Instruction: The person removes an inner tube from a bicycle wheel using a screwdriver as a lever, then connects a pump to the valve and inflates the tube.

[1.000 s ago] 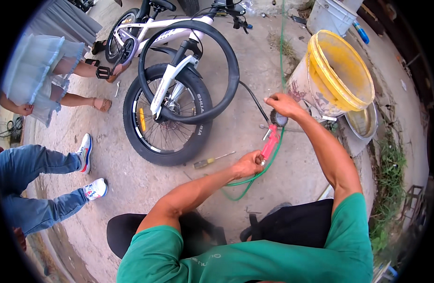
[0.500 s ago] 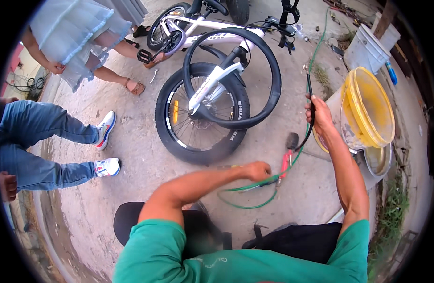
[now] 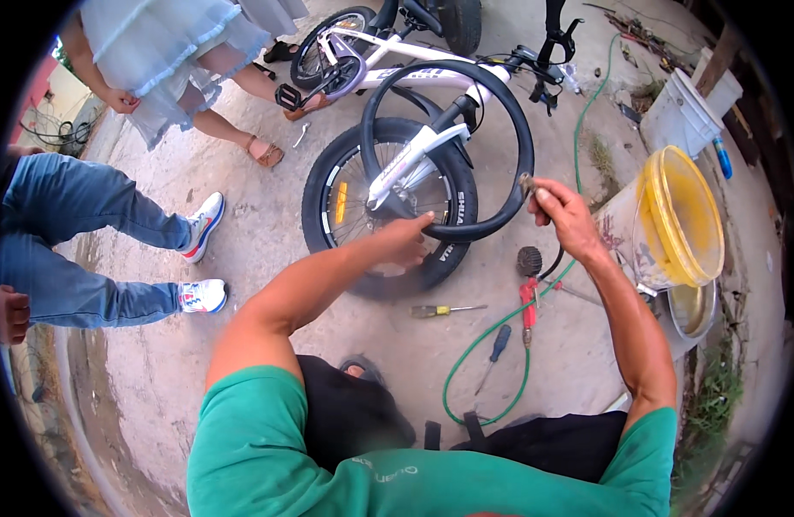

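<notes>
My right hand (image 3: 565, 211) is closed on the metal-tipped end of a black air hose (image 3: 556, 258), beside the right side of a black inner tube (image 3: 525, 142). The hose leads to a red tyre inflator (image 3: 528, 302) with a dark round gauge (image 3: 529, 260), lying on the concrete. My left hand (image 3: 406, 244) reaches to the tube's lower left part, thumb and blurred fingers apart; whether it touches the tube is unclear. The tube lies over the front wheel (image 3: 328, 246) and fork (image 3: 414, 164) of a white bicycle (image 3: 388, 76) lying on its side.
A yellow-handled screwdriver (image 3: 444, 309) and a blue-handled screwdriver (image 3: 498, 345) lie before me, near a looped green hose (image 3: 466, 366). Yellow-rimmed buckets (image 3: 673, 220) and a white bucket (image 3: 677, 108) stand right. Two people stand left, one in jeans (image 3: 87, 297), one in a pale skirt (image 3: 168, 60).
My left hand has moved up from the green hose to the tube and its fist has loosened. My right hand has brought the hose end left and down, close to the tube.
</notes>
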Tool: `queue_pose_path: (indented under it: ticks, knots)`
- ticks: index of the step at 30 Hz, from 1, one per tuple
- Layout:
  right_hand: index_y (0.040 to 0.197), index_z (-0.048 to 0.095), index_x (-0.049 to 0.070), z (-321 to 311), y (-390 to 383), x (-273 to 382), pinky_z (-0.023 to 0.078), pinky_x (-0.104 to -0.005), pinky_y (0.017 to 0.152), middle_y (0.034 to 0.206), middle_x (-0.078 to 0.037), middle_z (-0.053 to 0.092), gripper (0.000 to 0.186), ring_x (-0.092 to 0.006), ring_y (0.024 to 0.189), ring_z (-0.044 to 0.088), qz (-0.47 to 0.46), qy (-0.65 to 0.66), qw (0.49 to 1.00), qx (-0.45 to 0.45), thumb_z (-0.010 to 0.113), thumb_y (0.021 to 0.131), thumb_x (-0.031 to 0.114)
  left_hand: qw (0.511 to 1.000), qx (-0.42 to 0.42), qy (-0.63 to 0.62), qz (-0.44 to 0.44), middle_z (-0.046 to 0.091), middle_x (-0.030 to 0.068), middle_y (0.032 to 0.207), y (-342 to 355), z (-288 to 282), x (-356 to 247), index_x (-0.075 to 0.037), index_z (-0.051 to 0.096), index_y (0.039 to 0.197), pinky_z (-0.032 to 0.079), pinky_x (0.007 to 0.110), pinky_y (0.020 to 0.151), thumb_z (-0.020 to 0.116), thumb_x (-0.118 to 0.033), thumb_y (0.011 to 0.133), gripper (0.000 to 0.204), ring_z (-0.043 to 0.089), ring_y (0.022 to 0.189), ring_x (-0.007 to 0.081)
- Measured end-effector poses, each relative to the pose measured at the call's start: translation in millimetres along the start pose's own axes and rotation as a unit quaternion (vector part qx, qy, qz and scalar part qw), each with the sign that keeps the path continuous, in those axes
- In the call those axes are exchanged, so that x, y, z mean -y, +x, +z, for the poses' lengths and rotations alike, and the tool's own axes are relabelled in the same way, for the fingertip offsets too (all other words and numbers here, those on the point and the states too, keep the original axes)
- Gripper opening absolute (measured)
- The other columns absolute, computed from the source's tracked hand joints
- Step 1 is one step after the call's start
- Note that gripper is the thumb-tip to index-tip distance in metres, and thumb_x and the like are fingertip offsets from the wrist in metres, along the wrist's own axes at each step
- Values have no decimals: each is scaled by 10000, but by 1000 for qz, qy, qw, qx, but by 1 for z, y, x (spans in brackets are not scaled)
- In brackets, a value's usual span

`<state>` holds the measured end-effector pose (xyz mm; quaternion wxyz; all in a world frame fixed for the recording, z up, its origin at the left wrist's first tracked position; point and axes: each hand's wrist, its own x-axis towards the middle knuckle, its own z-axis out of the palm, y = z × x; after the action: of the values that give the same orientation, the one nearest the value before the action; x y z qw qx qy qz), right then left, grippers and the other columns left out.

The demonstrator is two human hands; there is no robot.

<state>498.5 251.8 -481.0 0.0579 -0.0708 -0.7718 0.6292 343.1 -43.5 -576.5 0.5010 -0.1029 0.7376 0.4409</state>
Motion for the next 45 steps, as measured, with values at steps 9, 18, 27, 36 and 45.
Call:
queue_pose_path:
  ticks: [9, 18, 27, 36, 45]
  knots:
    - [1291, 657, 30, 32, 7, 29, 518, -281, 734, 934, -43, 690, 337, -103, 772, 596, -20, -62, 995, 73, 545, 1050, 236, 924, -2, 218, 314, 713, 130, 791, 26, 4, 28, 44, 674, 900, 562, 351, 592, 595, -305, 989, 368, 700, 657, 228]
    - [1317, 626, 23, 33, 3, 25, 498, -382, 907, 1135, -158, 656, 486, -284, 1017, 638, -140, -269, 951, 53, 550, 992, 376, 922, 13, 170, 348, 685, 115, 805, -67, 58, 9, 25, 689, 1011, 519, 387, 736, 580, -325, 989, 368, 656, 765, 231]
    - [1160, 670, 75, 44, -13, 6, 515, -427, 736, 892, -101, 638, 385, -303, 822, 647, -173, -373, 912, -1, 737, 915, 365, 885, -4, 81, 458, 706, 80, 1032, -61, 42, -12, -18, 673, 1207, 507, 338, 878, 550, -123, 993, 267, 638, 956, 177]
    - [1304, 605, 62, 48, -3, -1, 534, -461, 807, 1022, -170, 691, 417, -367, 940, 675, -208, -354, 904, 123, 662, 981, 319, 925, 175, -51, 332, 677, 89, 1132, -79, 23, -34, 2, 643, 1187, 523, 355, 1013, 488, -109, 1000, 267, 668, 1047, 177]
    - [1329, 588, 61, 56, -3, 1, 545, -477, 796, 987, -204, 715, 397, -410, 919, 693, -210, -305, 910, 187, 639, 1007, 288, 920, 116, 27, 373, 670, 24, 988, -85, 21, -33, -39, 679, 1130, 442, 262, 728, 491, -177, 1005, 264, 589, 854, 105]
